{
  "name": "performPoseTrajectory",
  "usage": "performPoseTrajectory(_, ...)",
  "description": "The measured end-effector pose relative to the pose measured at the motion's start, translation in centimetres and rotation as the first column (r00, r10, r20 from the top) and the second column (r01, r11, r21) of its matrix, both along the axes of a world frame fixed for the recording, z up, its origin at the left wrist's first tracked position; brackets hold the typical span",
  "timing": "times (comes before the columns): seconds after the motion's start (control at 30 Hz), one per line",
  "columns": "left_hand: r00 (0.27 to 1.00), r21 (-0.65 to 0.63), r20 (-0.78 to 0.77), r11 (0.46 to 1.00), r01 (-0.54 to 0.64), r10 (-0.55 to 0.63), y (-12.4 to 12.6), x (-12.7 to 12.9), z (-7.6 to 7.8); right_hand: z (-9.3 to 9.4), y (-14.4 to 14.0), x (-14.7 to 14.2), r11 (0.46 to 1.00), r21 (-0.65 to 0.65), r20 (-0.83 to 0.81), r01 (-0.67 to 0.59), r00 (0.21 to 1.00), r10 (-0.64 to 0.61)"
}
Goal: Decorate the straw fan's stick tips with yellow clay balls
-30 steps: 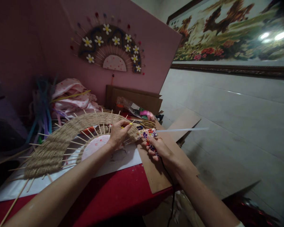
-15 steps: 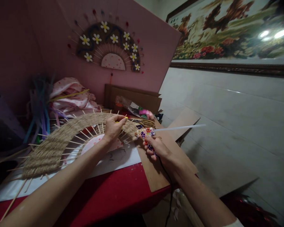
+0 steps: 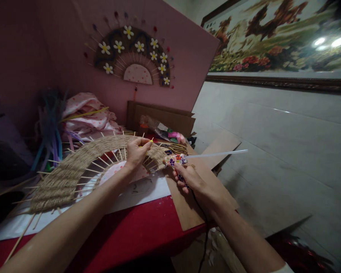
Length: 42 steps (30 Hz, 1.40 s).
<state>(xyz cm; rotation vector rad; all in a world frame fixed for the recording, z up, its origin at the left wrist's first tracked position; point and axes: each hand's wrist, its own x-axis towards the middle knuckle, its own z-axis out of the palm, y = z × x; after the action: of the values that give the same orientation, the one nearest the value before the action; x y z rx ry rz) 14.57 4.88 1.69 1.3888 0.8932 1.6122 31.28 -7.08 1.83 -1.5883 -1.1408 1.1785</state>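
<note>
A half-round fan of wooden sticks woven with tan jute rope (image 3: 74, 167) lies on white paper on the red table (image 3: 136, 231). My left hand (image 3: 136, 153) rests on the fan's right part, its fingers pinching the rope at the outer edge. My right hand (image 3: 189, 178) grips a flower-patterned glue gun (image 3: 176, 161) with a clear glue stick (image 3: 218, 153) pointing out to the right. The gun's nozzle sits at the fan's right end. A black cord (image 3: 203, 227) hangs down from the gun.
A finished fan with white flowers (image 3: 132, 57) hangs on the pink board behind. Pink dotted cloth (image 3: 86, 113), coloured strips (image 3: 51, 129), a cardboard box (image 3: 161, 117) with small packets and a cardboard sheet (image 3: 187, 204) lie around. A framed picture (image 3: 275, 41) hangs on the right wall.
My left hand has shifted slightly left and up along the rope edge. My right hand with the glue gun has stayed almost in place.
</note>
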Motion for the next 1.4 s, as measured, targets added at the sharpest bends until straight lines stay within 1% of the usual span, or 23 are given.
performPoseTrajectory(0.1, 1.0, 0.011, -0.016, 1.0, -0.007, 0.007, 0.0, 0.0, -0.1, -0.3, 0.0, 0.1, 1.0, 0.015, 0.02, 0.007, 1.0, -0.007)
performPoseTrajectory(0.3, 0.999, 0.006, -0.036, 1.0, 0.006, -0.006, 0.1, 0.0, -0.4, -0.8, -0.2, 0.4, 0.999, 0.028, -0.007, -0.02, 1.0, 0.02)
performPoseTrajectory(0.47, 0.999, 0.028, -0.041, 1.0, 0.002, -0.001, 0.3, 0.0, -0.5, -0.5, -0.3, 0.3, 1.0, 0.019, -0.011, -0.012, 1.0, 0.012)
performPoseTrajectory(0.7, 0.999, 0.043, -0.05, 0.999, 0.011, -0.009, 0.5, 0.0, -0.8, 0.4, -0.6, -0.2, 1.0, 0.021, 0.008, 0.014, 1.0, -0.014)
performPoseTrajectory(0.9, 0.999, 0.066, -0.054, 0.998, 0.005, -0.001, 0.6, 0.0, -0.9, 0.1, -0.2, -0.2, 1.0, -0.006, 0.018, 0.025, 1.0, -0.025)
performPoseTrajectory(1.03, 0.999, 0.062, -0.032, 0.998, 0.001, 0.001, 0.8, 0.1, -1.1, 0.0, -0.1, -0.1, 1.0, 0.007, -0.007, 0.001, 1.0, -0.001)
performPoseTrajectory(1.13, 1.0, 0.052, -0.024, 0.999, 0.009, -0.007, 0.8, 0.1, -1.3, 0.2, -0.3, -0.2, 1.0, 0.028, -0.039, -0.004, 0.999, 0.005)
performPoseTrajectory(1.27, 1.0, 0.044, -0.025, 0.999, 0.018, -0.017, 1.0, 0.1, -1.5, 0.7, -0.6, -0.5, 1.0, 0.014, -0.068, -0.017, 0.997, 0.018)
performPoseTrajectory(1.4, 0.999, 0.053, -0.034, 0.998, 0.016, -0.014, 1.1, 0.2, -1.6, 0.8, -0.6, -0.3, 0.999, 0.01, -0.16, -0.05, 0.986, 0.051)
